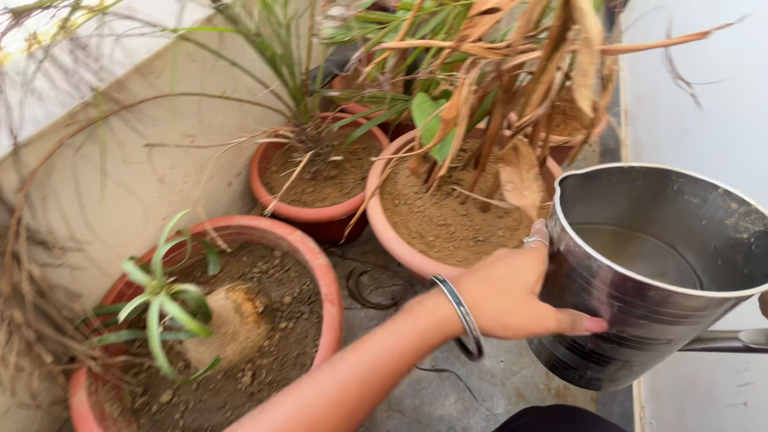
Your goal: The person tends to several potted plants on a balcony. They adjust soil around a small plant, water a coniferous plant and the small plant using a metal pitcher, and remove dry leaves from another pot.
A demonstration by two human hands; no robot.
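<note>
- The left hand [512, 292] lies flat against the side of a steel jug [656, 280], palm on the metal, fingers spread around its curved wall and thumb along the lower body; it braces the jug rather than closing around it. A ring shows on one finger and a metal bangle [464, 316] sits at the wrist.
- The right hand [763, 304] is only a sliver at the right edge, above the jug's handle [724, 342]; whether it grips cannot be told.
- The jug is tilted slightly and holds water [640, 254], well below the rim.
- Just left of the jug stands a terracotta pot [382, 216] of dry, sandy soil with a plant [512, 88] of mostly brown, withered leaves and one or two green ones.
- Behind it a smaller pot [276, 196] holds dry soil and thin grassy stems.
- Nearest the camera, a wide pot [320, 272] holds darker soil, a pale bulb-like base and a small green shoot [164, 300].
- The pots stand on a grey concrete floor [472, 384], against a beige wall [136, 160] on the left; a white wall [696, 104] rises on the right.
- The jug hangs at the right of the pots, its rim beside the withered plant's pot, the left hand between them.
</note>
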